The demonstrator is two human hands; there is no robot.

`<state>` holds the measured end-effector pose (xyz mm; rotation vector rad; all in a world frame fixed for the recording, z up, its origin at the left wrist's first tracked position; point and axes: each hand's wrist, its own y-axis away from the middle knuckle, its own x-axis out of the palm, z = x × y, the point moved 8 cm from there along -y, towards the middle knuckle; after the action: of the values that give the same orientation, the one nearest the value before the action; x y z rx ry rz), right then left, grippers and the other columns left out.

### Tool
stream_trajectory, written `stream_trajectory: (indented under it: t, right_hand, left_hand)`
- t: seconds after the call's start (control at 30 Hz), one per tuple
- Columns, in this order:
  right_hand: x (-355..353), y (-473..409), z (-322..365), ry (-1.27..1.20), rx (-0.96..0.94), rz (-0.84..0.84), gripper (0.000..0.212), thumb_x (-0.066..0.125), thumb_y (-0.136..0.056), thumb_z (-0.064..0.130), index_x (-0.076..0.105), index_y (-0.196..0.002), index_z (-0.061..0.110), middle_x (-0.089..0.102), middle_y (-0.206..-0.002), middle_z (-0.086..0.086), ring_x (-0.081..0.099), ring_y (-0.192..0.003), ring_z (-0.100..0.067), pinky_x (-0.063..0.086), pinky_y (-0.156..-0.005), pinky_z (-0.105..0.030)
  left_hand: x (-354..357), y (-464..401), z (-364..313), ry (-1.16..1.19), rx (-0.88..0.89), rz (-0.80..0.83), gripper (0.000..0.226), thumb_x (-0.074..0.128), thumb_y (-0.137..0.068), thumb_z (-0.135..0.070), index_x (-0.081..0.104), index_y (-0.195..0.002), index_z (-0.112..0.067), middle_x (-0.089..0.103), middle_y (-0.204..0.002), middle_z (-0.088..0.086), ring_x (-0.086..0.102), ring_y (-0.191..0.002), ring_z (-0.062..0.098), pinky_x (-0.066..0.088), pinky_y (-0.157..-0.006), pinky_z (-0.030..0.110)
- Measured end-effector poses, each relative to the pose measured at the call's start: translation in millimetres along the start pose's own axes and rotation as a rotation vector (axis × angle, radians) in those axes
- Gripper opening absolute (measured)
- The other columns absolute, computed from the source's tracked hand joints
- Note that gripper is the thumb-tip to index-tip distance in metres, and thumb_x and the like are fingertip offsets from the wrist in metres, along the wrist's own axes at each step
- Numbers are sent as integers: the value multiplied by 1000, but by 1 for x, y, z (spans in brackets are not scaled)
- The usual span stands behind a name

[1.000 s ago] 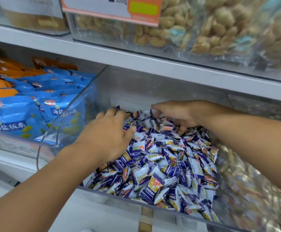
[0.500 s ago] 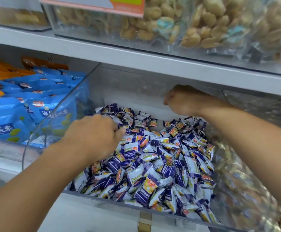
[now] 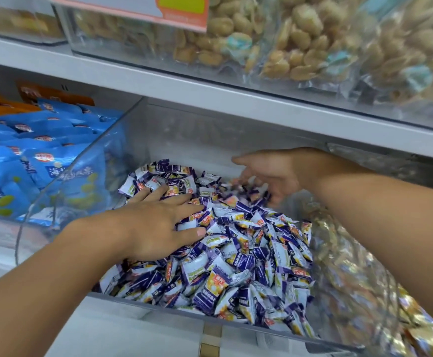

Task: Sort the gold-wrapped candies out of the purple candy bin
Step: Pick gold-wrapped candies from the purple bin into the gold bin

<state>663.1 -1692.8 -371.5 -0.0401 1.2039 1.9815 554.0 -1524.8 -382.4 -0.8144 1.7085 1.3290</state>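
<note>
A clear plastic bin point(image 3: 158, 304) on the lower shelf holds a heap of purple-and-white wrapped candies point(image 3: 246, 261). My left hand point(image 3: 156, 225) lies flat on the left side of the heap, fingers spread and straight, pressing on the candies. My right hand point(image 3: 269, 173) hovers at the back right of the bin with fingers loosely spread just over the candies; it is blurred and nothing shows in its grasp. Gold-wrapped candies point(image 3: 359, 287) fill the neighbouring bin on the right. I see no gold wrapper among the purple ones.
Blue snack packets point(image 3: 29, 161) and orange packets point(image 3: 1, 104) fill the bin on the left. The white shelf board point(image 3: 210, 99) above carries clear bins of bagged biscuits point(image 3: 300, 42), leaving a low gap over the candy bin.
My left hand has uncurled and spread flat on the heap. My right hand has opened from a fist and dropped lower toward the candies at the back right.
</note>
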Motion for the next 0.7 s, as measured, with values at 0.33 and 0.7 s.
stream_trajectory:
  t: [0.33,0.7]
  right_hand:
    - [-35,26,7,326,-59,-355,78,23,-91,79,56,-132,21,58,-123,-12,62,-99,-35,61,-77,-48]
    - [30,2,15,-51,-83,174,97,18,-90,80,23,-156,9,27,-159,-15,38,-137,-36,39,-103,-56]
  left_hand:
    - [-41,30,5,231,151,-354,92,16,-68,-97,39,-144,-49,29,-154,-23,28,-141,-1,25,-118,29]
    - [-16,15,-7,211,166,-126,70,58,-63,-87,43,-125,-58,23,-151,-20,30,-140,8,31,-114,32]
